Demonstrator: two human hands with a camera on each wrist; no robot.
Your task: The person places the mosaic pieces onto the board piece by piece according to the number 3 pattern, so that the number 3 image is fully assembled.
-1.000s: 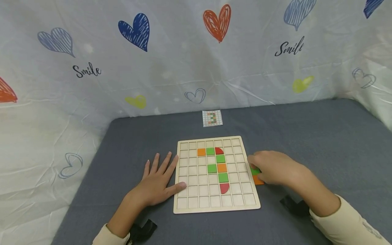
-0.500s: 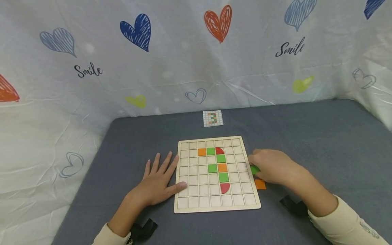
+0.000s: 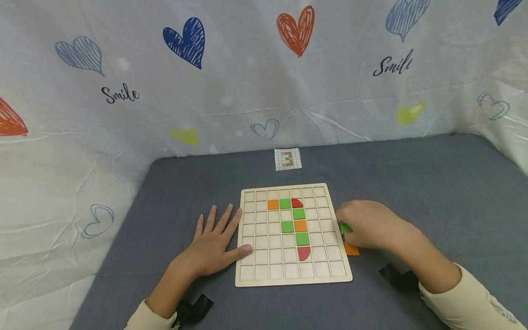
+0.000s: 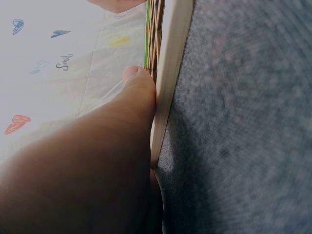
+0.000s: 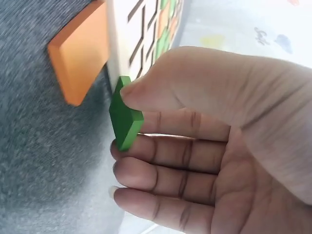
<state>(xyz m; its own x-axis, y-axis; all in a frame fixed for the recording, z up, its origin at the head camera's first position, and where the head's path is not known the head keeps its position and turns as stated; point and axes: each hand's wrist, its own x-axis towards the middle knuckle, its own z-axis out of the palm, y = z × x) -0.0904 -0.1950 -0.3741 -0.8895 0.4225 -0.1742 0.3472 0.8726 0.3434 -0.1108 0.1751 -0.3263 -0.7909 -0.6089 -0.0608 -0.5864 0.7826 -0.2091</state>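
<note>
My right hand (image 3: 369, 224) pinches a green square tile (image 5: 126, 116) between thumb and fingers, beside the right edge of a wooden grid board (image 3: 243, 280). In the right wrist view the tile stands on edge, its corner close to the board's side. An orange square tile (image 3: 352, 249) lies on the cloth just below that hand. My left hand (image 3: 210, 250) lies flat with fingers spread; its thumb rests over the board's left rim. On the board sit orange tiles (image 3: 300, 226), several green squares (image 3: 302, 239) and two red rounded pieces (image 3: 304, 253).
Behind the board lies a small card (image 3: 288, 159) printed with a coloured grid pattern. Grey cloth (image 3: 198, 183) covers the table. A white curtain (image 3: 231, 55) with hearts hangs at its back edge. Black straps (image 3: 400, 277) show by the wrists.
The right hand has drawn the green tile away from the orange one, so a gap shows between them. The left hand keeps its place on the board.
</note>
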